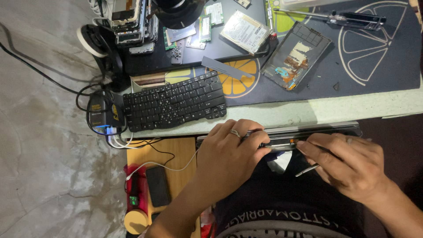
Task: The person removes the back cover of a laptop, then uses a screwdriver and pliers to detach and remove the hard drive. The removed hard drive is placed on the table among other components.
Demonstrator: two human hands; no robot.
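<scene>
A grey laptop body [326, 129] stands on edge at the table's front edge, over my lap. My left hand [229, 152], with a ring on one finger, grips the laptop's edge near its middle. My right hand [348, 163] holds a thin metal tool [307, 169] and its fingertips press against the laptop's edge by a small orange spot [291, 141].
A loose black keyboard [174, 102] lies on the table by the left edge. Behind it are a hard drive [245, 31], an opened drive caddy [295, 55], memory boards, a screwdriver [348, 18] and a dark citrus-print mat [374, 66]. A phone [157, 186] charges on a low wooden stool.
</scene>
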